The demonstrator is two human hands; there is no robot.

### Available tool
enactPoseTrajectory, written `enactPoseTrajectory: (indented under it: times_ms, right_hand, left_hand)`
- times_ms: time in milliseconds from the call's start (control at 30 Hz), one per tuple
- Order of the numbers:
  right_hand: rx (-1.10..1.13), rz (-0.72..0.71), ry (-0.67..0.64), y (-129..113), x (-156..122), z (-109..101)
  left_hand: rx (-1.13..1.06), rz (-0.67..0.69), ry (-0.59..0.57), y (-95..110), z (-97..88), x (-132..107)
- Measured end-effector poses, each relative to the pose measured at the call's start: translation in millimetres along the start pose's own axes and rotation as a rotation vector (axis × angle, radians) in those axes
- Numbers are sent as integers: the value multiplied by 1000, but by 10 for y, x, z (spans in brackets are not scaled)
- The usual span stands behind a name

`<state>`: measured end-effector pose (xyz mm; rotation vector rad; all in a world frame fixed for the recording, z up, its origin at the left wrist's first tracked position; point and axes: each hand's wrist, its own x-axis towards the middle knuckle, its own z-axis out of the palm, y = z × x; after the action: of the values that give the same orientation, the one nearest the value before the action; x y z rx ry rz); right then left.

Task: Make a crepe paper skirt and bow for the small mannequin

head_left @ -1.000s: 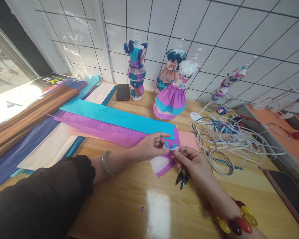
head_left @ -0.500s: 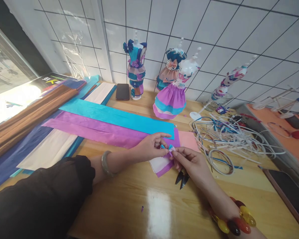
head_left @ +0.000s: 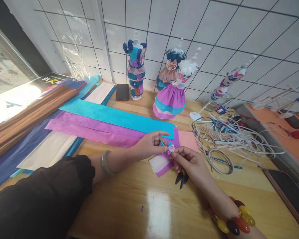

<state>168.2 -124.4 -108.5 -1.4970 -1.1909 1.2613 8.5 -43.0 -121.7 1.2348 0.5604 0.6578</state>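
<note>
A small pleated paper bow (head_left: 170, 148) in blue and lilac is held between my two hands. My left hand (head_left: 154, 142) pinches it from the left, index finger stretched out above. From the right, my right hand (head_left: 188, 161) grips the lilac fan-shaped edge between thumb and fingertips. Beneath the hands lie folded purple and white paper pieces (head_left: 158, 164). Black-bladed scissors (head_left: 181, 180) lie partly hidden under my right hand. Long blue (head_left: 119, 116) and purple paper strips (head_left: 97, 134) stretch leftward from behind the hands.
Along the tiled wall stand several small dress forms, one in a purple and blue skirt (head_left: 170, 101). A tangle of thin paper cords (head_left: 234, 136) lies right. Brown paper (head_left: 32, 116) is stacked left. A dark phone (head_left: 122, 92) lies at the back; a dark tablet-like device (head_left: 286, 192) lies right.
The bow's right side has been spread into a wider fan and shows more of its pleats. My hands have shifted only slightly; the pink-purple strip has moved a little.
</note>
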Motion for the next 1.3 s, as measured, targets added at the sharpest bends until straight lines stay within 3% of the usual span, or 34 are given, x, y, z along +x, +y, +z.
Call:
enactPoseTrajectory:
  times_ms: [800,1000,1300]
  right_hand:
    - [12,16,-48,41,11,35]
    - [-2,-1,-74,90,15,62]
    - [-41,-12,-81,96,16,65]
  left_hand:
    - [27,30,2,-58,-15,6]
    - [-51,35,18,-95,11,15]
    - [-13,10,56,-36,34,-1]
